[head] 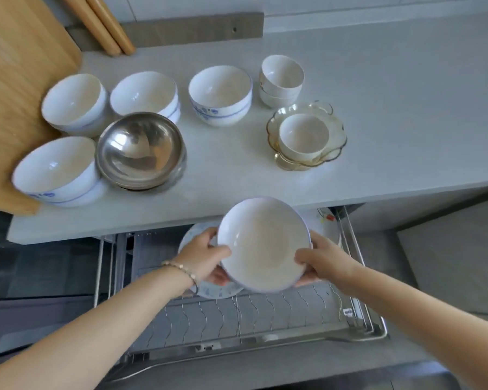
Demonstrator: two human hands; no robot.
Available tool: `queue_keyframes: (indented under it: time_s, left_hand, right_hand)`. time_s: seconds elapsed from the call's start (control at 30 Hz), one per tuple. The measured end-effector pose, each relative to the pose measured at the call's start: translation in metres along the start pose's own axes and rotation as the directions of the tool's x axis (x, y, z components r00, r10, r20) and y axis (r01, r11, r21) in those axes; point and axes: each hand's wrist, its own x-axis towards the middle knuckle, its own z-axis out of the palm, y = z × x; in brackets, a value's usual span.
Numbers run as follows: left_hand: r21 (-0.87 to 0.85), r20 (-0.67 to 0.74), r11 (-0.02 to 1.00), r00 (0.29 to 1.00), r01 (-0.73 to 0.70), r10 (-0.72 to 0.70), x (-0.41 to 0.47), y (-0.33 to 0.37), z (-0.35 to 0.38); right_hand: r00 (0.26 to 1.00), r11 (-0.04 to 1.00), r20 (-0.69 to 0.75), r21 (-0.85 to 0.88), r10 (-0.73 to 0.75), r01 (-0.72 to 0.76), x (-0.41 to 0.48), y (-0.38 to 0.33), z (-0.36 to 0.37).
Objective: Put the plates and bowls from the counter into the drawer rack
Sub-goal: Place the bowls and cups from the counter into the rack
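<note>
A white deep plate (262,243) hangs above the open drawer rack (237,313), held from both sides. My left hand (206,253) grips its left rim and my right hand (321,257) grips its right rim. Under it, plates (209,291) lie in the back of the rack, partly hidden. On the counter (378,108) stand several white bowls with blue trim (220,94), a stack of steel bowls (140,149), two stacked small white cups (282,78) and a small white bowl (303,135) inside amber glass dishes (337,144).
A wooden cutting board (20,88) leans at the left, touching the left bowls. Two wooden sticks (104,26) lean on the back wall. The rack's wire front rows (223,316) hold nothing. The drawer's metal side rail (358,266) runs along the right.
</note>
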Motion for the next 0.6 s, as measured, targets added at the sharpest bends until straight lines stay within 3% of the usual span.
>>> queue_keyframes:
  time_s: [0.07,0.17,0.27,0.33,0.6]
  left_hand:
    - [0.068,0.033,0.998,0.999,0.016,-0.018,0.006,-0.022,0.028]
    - [0.122,0.054,0.988,0.994,0.090,-0.098,0.031,-0.056,0.078]
    - [0.100,0.096,0.967,0.965,0.233,-0.243,0.064,-0.087,0.127]
    - [0.124,0.118,0.947,0.943,0.297,-0.311,0.085,-0.103,0.152]
    - [0.283,0.133,0.915,0.933,0.289,-0.335,0.156,-0.138,0.232]
  right_hand:
    - [1.000,0.994,0.016,-0.107,0.023,-0.022,-0.008,0.027,-0.012]
    - [0.988,0.983,-0.043,-0.106,0.146,-0.149,-0.001,0.077,-0.024]
    - [0.919,0.929,-0.151,-0.016,0.364,-0.371,0.025,0.128,-0.036]
    - [0.867,0.880,-0.197,-0.044,0.457,-0.474,0.044,0.155,-0.045]
    - [0.796,0.787,-0.426,-0.255,0.431,-0.562,0.095,0.216,-0.084]
